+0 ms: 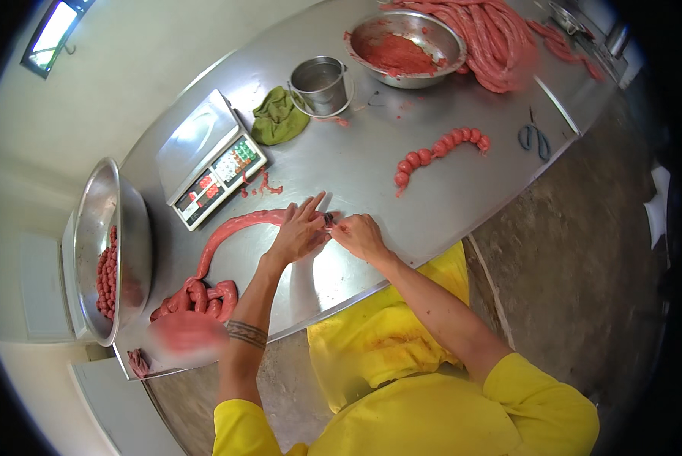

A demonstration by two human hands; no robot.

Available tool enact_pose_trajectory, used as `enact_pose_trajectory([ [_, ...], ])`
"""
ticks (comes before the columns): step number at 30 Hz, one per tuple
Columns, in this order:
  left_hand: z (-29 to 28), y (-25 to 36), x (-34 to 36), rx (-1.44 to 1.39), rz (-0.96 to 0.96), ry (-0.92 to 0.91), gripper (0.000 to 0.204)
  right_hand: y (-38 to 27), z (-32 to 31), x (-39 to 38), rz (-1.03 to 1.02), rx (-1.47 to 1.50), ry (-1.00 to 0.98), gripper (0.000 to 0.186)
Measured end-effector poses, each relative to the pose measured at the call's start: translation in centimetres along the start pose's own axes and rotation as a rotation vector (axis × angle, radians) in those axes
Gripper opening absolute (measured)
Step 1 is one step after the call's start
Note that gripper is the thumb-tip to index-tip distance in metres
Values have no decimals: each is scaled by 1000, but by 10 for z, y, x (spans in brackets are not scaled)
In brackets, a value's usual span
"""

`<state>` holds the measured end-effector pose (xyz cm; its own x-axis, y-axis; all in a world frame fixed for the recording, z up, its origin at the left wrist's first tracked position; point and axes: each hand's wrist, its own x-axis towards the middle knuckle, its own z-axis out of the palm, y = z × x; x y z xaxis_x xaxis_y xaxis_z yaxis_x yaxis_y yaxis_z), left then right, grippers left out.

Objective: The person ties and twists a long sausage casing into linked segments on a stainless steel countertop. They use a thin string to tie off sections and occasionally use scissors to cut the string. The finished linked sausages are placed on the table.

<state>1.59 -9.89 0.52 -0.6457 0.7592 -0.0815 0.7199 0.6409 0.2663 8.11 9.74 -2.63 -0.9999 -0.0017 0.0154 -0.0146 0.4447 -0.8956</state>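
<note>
A long raw sausage rope curves across the steel table, from a coiled heap at its near left to my hands. My left hand lies over the rope's right end with its fingers stretched out. Close beside it, my right hand is closed in a pinch at the tip of the casing. A small dark thing, perhaps string, shows between the hands; what the right fingers hold is too small to make out. To the right lies a short chain of round tied sausages, apart from both hands.
A digital scale, green cloth and small metal pail stand beyond my hands. Farther back are a bowl of red meat and heaped sausage ropes. Scissors lie right; a large basin stands left.
</note>
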Motion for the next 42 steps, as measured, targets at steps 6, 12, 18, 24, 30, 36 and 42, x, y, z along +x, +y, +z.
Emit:
enact_pose_trajectory([
  [6, 12, -1, 20, -162, 130, 84, 11, -5, -18, -8, 11, -86, -31, 29],
  [12, 11, 24, 25, -289, 127, 105, 14, 22, -104, -100, 179, -664, 85, 24],
  [18, 19, 154, 83, -572, 220, 415, 26, 33, -146, -114, -167, -496, -61, 20],
  [24, 0, 160, 66, -1197, 26, -389, 12, -14, -187, -98, 304, 250, -439, 17],
  [30, 26, 152, 28, -1707, -1096, 1180, 17, 2, -125, -83, 250, 444, -388, 31],
  [36, 52, 120, 36, -540, -1211, 810, 37, 11, -75, -80, 253, 321, -553, 36],
  [42, 57, 86, 30, -508, -1172, 545, 32, 28, -94, -63, 165, 221, -497, 30],
])
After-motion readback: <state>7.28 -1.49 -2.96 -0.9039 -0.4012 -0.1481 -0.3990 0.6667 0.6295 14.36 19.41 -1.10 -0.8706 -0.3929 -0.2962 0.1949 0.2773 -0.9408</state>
